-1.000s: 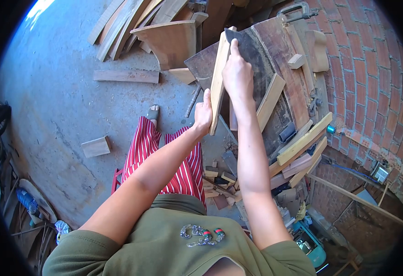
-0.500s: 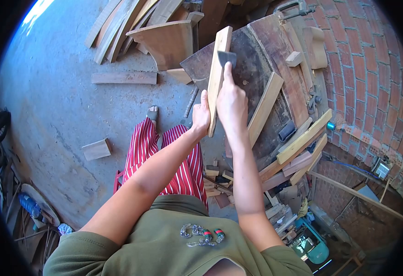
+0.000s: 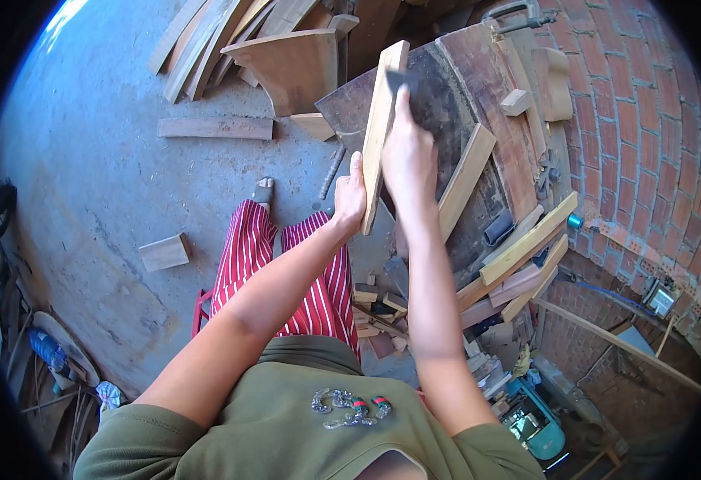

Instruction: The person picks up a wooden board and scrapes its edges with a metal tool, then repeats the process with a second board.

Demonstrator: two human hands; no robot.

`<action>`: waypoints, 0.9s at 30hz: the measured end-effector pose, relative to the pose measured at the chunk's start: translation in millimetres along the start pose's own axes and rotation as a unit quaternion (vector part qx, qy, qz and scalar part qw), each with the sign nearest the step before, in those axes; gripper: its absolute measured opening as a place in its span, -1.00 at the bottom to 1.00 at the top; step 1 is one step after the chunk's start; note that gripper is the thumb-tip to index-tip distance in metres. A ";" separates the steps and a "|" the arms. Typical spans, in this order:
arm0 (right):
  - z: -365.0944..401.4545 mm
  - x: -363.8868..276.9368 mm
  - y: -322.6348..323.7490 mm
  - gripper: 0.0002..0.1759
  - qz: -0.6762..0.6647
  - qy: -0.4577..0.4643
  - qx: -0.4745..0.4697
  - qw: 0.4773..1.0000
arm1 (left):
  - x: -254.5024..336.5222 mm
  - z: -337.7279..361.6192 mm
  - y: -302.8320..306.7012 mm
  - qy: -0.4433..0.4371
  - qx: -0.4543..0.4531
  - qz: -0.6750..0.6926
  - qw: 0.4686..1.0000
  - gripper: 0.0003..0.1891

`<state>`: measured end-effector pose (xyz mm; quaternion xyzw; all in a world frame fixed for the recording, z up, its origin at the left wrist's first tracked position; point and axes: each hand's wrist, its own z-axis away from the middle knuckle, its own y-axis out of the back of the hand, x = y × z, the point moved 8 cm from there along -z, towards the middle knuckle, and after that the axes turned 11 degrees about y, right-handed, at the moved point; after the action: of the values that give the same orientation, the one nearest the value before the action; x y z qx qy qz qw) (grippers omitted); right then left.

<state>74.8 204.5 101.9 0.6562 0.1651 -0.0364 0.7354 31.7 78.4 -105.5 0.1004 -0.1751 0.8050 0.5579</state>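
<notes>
A long pale wooden piece (image 3: 379, 132) slants upright over the dark workbench top. Its lower part is gripped by my left hand (image 3: 350, 194), thumb pointing up along the near face. My right hand (image 3: 409, 164) holds a dark flat-bladed scraper (image 3: 399, 79), index finger stretched along it. The blade lies against the right edge of the piece near its upper end. The scraper's handle is hidden inside my right hand.
A metal clamp (image 3: 518, 18) sits at the bench's far corner. Another wooden strip (image 3: 467, 182) lies on the workbench (image 3: 506, 120). Curved boards (image 3: 206, 44) are piled at the upper left. A brick wall (image 3: 638, 136) stands right. Wood scraps lie below the bench.
My right hand and the scraper have moved slightly up and right. The top of the wooden piece has shifted a little the same way, still in my left hand.
</notes>
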 end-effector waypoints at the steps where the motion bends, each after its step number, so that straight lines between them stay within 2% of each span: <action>1: -21.9 0.4 5.6 -0.42 -0.015 -0.009 0.017 1.000 | 6.5 8.3 0.5 0.014 0.002 -0.007 1.000 -0.04; 4: -32.7 1.3 6.7 -0.42 -0.022 -0.013 0.026 0.999 | 14.6 15.3 4.9 0.008 0.029 -0.025 0.999 -0.04; 8: 34.8 -3.9 -4.6 -0.33 -0.012 -0.043 -0.050 0.998 | 7.9 8.0 -2.3 0.007 0.000 -0.008 1.000 -0.04; 10: 26.3 -4.1 -3.5 -0.35 -0.010 -0.032 -0.038 0.999 | 8.7 8.9 -2.3 0.002 -0.008 0.017 1.000 -0.05; 13: -31.5 -0.8 7.0 -0.42 -0.009 -0.005 0.026 1.000 | 11.8 11.9 2.1 0.010 0.020 -0.026 0.999 -0.05; 15: -40.0 0.9 6.9 -0.43 -0.020 -0.019 0.013 1.000 | 13.1 14.7 2.8 0.012 0.024 -0.020 0.999 -0.04; 18: 4.4 -1.3 -2.1 -0.37 0.003 -0.022 -0.018 1.000 | 8.1 5.9 0.3 0.004 0.010 -0.028 1.000 -0.03; 20: 41.0 -5.6 -7.3 -0.30 -0.028 -0.030 -0.031 0.999 | 4.4 0.7 -0.9 -0.009 0.008 -0.017 1.000 -0.03; 23: 13.5 -7.8 4.3 -0.37 -0.014 -0.033 -0.023 0.999 | 5.6 4.4 -3.2 -0.003 -0.012 0.018 1.000 -0.05; 25: -32.4 5.8 2.4 -0.45 -0.014 -0.008 0.035 0.999 | 14.0 15.3 -0.9 0.014 -0.002 -0.013 1.000 -0.05; 27: -45.2 5.5 6.2 -0.44 -0.038 -0.018 0.034 0.999 | 15.1 13.9 3.0 0.010 0.009 -0.024 1.000 -0.05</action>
<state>72.8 250.4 102.4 0.6736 0.1754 -0.0818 0.7133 23.1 85.1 -87.8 0.1019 -0.1598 0.7939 0.5778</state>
